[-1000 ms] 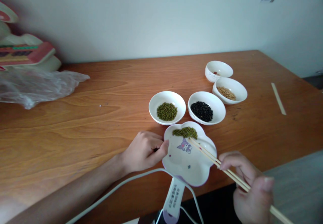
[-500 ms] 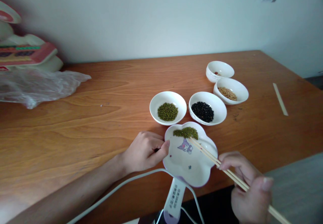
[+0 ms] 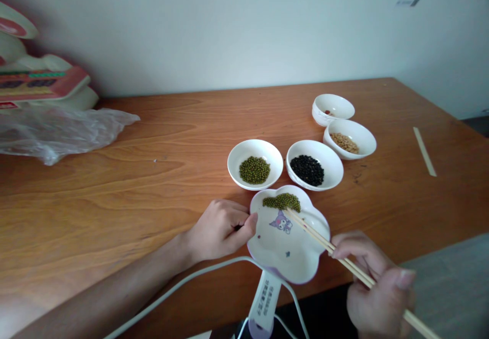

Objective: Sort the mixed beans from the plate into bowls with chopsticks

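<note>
The right hand (image 3: 382, 298) clasps wooden chopsticks (image 3: 314, 234), tips at the mung beans (image 3: 284, 202) in the flower-shaped dish (image 3: 300, 260) on the table (image 3: 171, 186), while the left hand (image 3: 221, 229) touches its rim, gripping or not I can't tell.

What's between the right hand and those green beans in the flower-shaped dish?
In the head view, chopsticks span the stretch from the right hand over the dish to the green beans' edge.

Before you lies a white, flower-shaped, shallow plate (image 3: 301, 260) with a purple rim, its handle pointing toward you. Your small, round green beans (image 3: 282, 201) form a heap by its far edge; your 2 pale, slender chopsticks (image 3: 349, 264) slant in, tips beside the heap.
</note>
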The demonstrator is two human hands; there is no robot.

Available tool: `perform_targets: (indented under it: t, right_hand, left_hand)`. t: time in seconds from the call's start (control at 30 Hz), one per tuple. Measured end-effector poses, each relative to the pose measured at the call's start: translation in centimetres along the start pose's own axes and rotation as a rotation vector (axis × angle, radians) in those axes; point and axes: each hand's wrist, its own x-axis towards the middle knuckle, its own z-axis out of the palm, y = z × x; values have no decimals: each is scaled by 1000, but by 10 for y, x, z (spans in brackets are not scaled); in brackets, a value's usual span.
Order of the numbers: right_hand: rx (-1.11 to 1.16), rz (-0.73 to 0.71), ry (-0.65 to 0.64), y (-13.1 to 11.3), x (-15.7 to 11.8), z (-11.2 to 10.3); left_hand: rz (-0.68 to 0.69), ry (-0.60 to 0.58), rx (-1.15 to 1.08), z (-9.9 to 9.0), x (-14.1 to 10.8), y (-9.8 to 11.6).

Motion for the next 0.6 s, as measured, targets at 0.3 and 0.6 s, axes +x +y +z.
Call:
perform_targets:
  t: [0.3, 0.6]
  right_hand:
    - [90, -128, 151, -14, 11, -1]
    - [195, -125, -7, -60, 64, 50]
  left_hand:
    - [-1, -1, -11, -1, 2, 0]
    - [6, -3, -18, 0, 2, -1]
